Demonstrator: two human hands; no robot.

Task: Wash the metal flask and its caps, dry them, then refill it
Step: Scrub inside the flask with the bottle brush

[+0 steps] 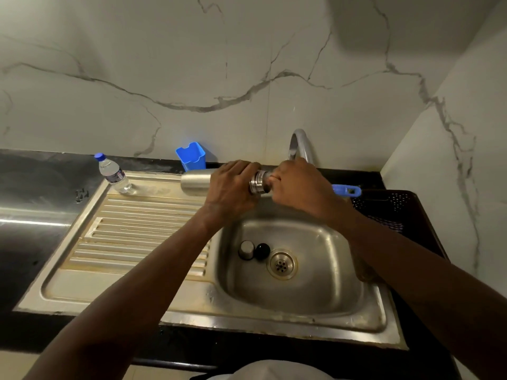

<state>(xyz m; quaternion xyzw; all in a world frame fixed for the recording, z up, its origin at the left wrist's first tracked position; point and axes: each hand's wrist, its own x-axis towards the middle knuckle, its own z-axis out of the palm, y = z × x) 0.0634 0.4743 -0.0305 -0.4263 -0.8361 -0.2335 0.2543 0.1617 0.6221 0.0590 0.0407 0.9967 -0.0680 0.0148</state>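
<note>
A water bottle (113,174) stands at the back of the drainboard (131,234), well apart from the washing. It is probably kept dry there for the refill. Behind it, against the wall, a blue holder (190,156) sits with nothing visible in it.

The flask (196,183) is held sideways in the air above the back edge of the sink (323,272), base to the left and open neck to the right. The left hand (230,187) is wrapped round its upper body just below the threads. That grip likely steadies it against pushing from the other side.

Below, a steel cap (246,250) and a black cap (262,251) lie touching on the basin floor just left of the drain (281,264). They seem parked there to await their own wash.

The right hand (299,185) is closed at the flask's mouth, and the blue handle of a brush (347,190) sticks out past it to the right. So it appears to grip the brush, with the head, which is hidden, inside the flask for scrubbing. The tap (297,144) rises just behind this hand; I cannot tell whether water runs. A dark basket (389,207) sits at the far right, perhaps for draining.
</note>
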